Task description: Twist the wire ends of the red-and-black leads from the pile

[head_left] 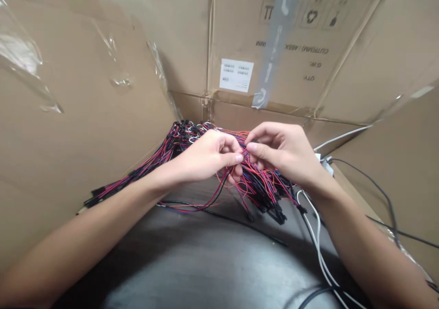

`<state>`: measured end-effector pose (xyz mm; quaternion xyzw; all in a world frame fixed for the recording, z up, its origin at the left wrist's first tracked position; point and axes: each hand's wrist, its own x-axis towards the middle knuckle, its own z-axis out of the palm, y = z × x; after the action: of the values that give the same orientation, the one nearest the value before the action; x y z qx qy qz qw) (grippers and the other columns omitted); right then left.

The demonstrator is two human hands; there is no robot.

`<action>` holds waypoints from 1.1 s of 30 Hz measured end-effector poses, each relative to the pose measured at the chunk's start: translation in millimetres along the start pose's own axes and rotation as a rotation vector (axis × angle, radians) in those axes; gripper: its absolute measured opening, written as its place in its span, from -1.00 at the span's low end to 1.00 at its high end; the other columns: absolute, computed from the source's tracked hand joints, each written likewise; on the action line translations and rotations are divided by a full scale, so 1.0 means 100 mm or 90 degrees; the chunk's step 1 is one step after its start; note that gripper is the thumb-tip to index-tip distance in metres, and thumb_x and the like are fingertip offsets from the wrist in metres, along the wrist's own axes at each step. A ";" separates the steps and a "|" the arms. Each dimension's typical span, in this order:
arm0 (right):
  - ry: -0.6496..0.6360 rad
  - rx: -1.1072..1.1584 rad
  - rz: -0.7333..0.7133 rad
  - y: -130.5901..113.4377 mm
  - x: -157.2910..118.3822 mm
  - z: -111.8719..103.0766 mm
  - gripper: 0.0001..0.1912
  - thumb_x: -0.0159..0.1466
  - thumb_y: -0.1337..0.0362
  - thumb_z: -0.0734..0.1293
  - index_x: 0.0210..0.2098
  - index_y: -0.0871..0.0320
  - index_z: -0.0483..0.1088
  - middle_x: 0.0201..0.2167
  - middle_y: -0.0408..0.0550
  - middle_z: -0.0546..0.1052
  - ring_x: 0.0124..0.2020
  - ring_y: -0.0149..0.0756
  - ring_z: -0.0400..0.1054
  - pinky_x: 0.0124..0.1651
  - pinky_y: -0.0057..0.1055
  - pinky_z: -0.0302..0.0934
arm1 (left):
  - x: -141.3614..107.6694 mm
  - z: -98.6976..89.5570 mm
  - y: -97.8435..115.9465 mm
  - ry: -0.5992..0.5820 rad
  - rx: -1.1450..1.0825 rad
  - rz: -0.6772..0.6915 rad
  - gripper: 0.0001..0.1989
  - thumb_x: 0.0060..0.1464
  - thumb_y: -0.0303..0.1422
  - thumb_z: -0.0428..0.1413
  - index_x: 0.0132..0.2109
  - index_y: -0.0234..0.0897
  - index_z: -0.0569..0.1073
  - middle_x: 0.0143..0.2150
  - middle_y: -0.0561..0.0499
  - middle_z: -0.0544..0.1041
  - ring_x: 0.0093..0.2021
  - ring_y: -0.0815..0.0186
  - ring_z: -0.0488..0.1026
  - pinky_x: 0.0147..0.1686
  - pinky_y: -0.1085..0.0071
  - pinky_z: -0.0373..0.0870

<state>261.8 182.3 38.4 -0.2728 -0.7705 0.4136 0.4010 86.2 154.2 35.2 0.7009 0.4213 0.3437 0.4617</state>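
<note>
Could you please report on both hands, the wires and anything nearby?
Left hand pinching thin wires; right hand close beside, hold unclear. Larger wire bundle behind and below. White cable near right forearm.

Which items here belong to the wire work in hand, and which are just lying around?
In the job:
- held wires, between the fingers of left hand and right hand
- wire pile behind, probably

Apparently just around:
- white cables
- black cable at right
- cardboard panels
</note>
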 end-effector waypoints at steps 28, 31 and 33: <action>0.020 0.251 0.123 0.23 0.14 -0.21 -0.80 0.01 0.31 0.48 -0.45 0.28 0.43 -0.69 -0.08 0.49 -0.78 -0.51 0.26 -0.83 -0.68 -0.05 | 0.03 0.10 -0.08 0.055 -0.027 -0.061 -0.85 0.15 -0.50 0.02 -0.41 -0.34 0.32 -0.59 0.03 0.50 -0.58 0.33 0.52 -0.56 0.42 0.50; 0.033 0.225 0.119 0.22 0.15 -0.24 -0.81 0.00 0.31 0.48 -0.46 0.28 0.43 -0.70 -0.08 0.48 -0.79 -0.51 0.26 -0.83 -0.67 -0.05 | 0.04 0.11 -0.09 0.053 -0.034 -0.071 -0.84 0.15 -0.51 0.02 -0.42 -0.34 0.31 -0.59 0.03 0.50 -0.58 0.33 0.51 -0.56 0.42 0.50; 0.039 0.206 0.111 0.23 0.16 -0.26 -0.82 -0.01 0.32 0.48 -0.46 0.29 0.43 -0.71 -0.07 0.48 -0.79 -0.51 0.25 -0.83 -0.66 -0.05 | 0.04 0.11 -0.10 0.049 -0.037 -0.073 -0.84 0.15 -0.51 0.02 -0.42 -0.34 0.31 -0.59 0.03 0.49 -0.58 0.33 0.51 -0.57 0.43 0.50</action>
<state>277.3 216.6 34.0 -0.2831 -0.6546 0.5571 0.4255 95.0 156.1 22.3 0.6480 0.4682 0.3554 0.4843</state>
